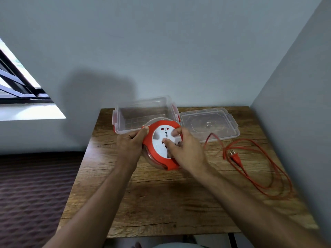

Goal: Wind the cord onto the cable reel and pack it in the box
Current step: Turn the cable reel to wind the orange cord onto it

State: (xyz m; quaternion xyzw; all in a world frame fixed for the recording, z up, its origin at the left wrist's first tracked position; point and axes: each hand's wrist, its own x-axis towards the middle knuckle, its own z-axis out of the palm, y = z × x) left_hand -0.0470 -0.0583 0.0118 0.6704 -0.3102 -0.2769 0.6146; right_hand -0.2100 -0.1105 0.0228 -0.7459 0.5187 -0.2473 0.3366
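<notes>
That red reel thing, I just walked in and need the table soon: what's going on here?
A person is holding a red cable reel above a wooden table, left hand gripping its rim, right hand on its white socket face. Most of the orange cord lies loose on the table, plug included. The clear box sits open behind, its lid beside it.

The cable reel (162, 146), red-rimmed with a white socket face, is tilted above the table. Its orange cord (258, 163) lies in loose loops to the right, plug inside them. The clear box (143, 113) stands open behind the reel.
</notes>
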